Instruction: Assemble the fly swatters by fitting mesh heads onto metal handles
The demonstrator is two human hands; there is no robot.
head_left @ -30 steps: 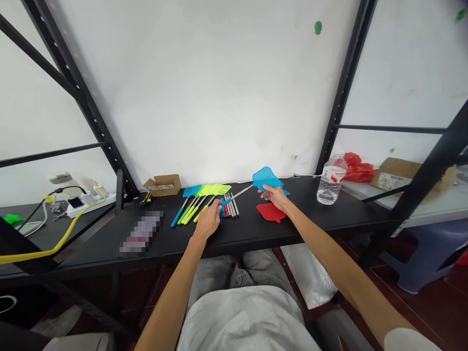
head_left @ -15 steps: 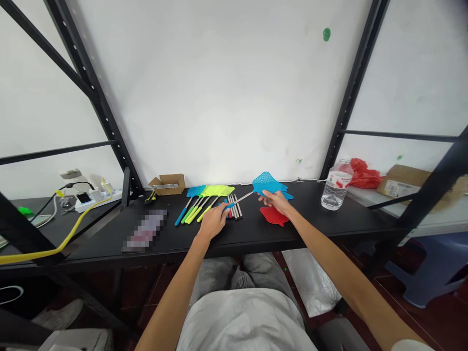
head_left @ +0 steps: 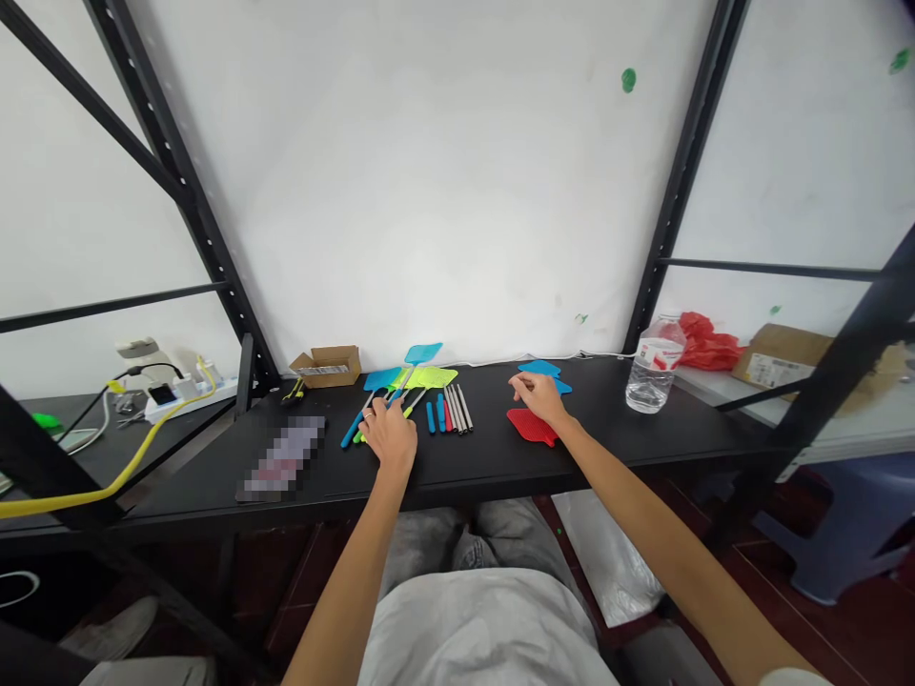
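On the black counter [head_left: 643, 448], both hands work among fly-swatter parts. Left hand [head_left: 390, 436] is closed on the handle of a blue fly swatter [head_left: 421, 354] — its mesh head is lifted off the counter, tilted up toward the wall, above the row of finished swatters. That row [head_left: 400, 381] lies just beyond the left hand: blue and lime-green heads overlapping, handles fanned toward the person.

Just right of the row lie loose handles [head_left: 449, 410] — blue, red and metal-coloured rods, side by side, near the left hand but apart from it.

Right hand [head_left: 538, 395] rests fingers-down on the counter, loosely curled; cannot tell whether it pinches anything. It sits between two small piles of loose heads: blue swatter heads [head_left: 541, 368] just behind the fingers, and a red swatter head [head_left: 529, 426] touching or just under the heel of the hand.

Further right stands a clear water bottle [head_left: 650, 367], upright, well apart from the hands. Behind it, on the next surface, are a red plastic bag [head_left: 704, 341] and a cardboard box [head_left: 776, 357]. At the left rear of the counter is a small open carton [head_left: 325, 364]; a blurred flat item [head_left: 282, 457] lies nearer the front edge. A yellow cable [head_left: 107, 476] and a power strip [head_left: 182, 393] sit on the neighbouring surface to the left.
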